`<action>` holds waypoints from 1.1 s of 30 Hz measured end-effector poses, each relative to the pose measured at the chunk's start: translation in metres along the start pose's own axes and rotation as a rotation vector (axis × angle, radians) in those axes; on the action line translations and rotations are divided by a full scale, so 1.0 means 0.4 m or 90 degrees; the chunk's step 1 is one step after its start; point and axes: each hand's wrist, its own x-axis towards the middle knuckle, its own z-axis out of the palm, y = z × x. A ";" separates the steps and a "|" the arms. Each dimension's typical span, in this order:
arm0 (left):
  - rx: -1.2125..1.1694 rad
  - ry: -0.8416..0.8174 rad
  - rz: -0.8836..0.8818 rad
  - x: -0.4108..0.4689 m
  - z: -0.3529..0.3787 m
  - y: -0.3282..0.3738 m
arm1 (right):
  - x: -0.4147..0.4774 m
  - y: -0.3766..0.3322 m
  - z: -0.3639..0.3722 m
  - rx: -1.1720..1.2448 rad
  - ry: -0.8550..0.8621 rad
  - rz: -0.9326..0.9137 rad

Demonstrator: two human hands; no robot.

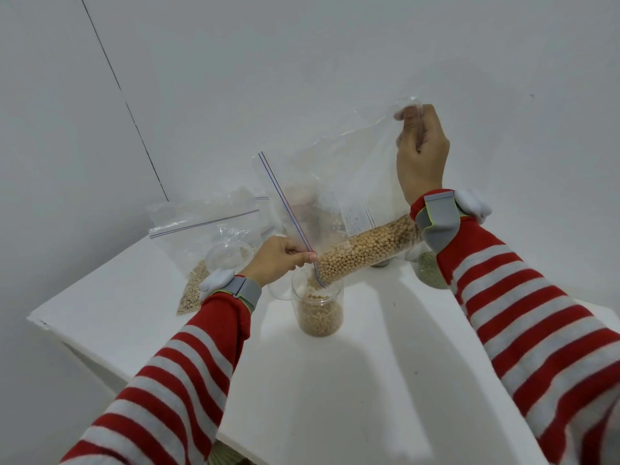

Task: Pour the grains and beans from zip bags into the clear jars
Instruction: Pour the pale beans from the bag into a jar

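Note:
A clear zip bag holding tan beans is tilted over an open clear jar, its zip corner dipping into the jar mouth. Beans lie in the jar to about half its height. My left hand pinches the bag's zip edge just above the jar. My right hand grips the bag's bottom corner, lifted high to the right.
Other zip bags with grain lie at the table's back left, with a clear lid or cup in front. A jar of greenish grain stands behind my right sleeve. The white table meets the wall behind.

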 end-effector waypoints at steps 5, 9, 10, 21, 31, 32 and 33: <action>0.001 -0.002 0.001 -0.001 0.000 0.003 | 0.001 -0.003 0.001 -0.003 0.005 0.000; 0.001 0.000 -0.001 0.000 -0.001 0.003 | 0.003 -0.001 0.000 -0.007 0.005 -0.012; 0.002 0.001 0.000 0.000 -0.001 0.003 | 0.003 -0.001 0.001 -0.008 0.005 -0.013; 0.005 0.000 0.008 -0.001 -0.003 0.006 | 0.003 -0.006 0.000 -0.004 -0.002 -0.002; -0.003 0.000 0.012 -0.002 -0.003 0.011 | 0.005 -0.005 -0.002 -0.007 -0.001 0.010; -0.003 -0.001 0.013 -0.002 -0.003 0.012 | 0.006 -0.003 -0.002 -0.005 -0.002 0.011; -0.003 -0.003 0.014 -0.003 -0.002 0.014 | 0.007 -0.001 -0.002 -0.004 -0.003 0.012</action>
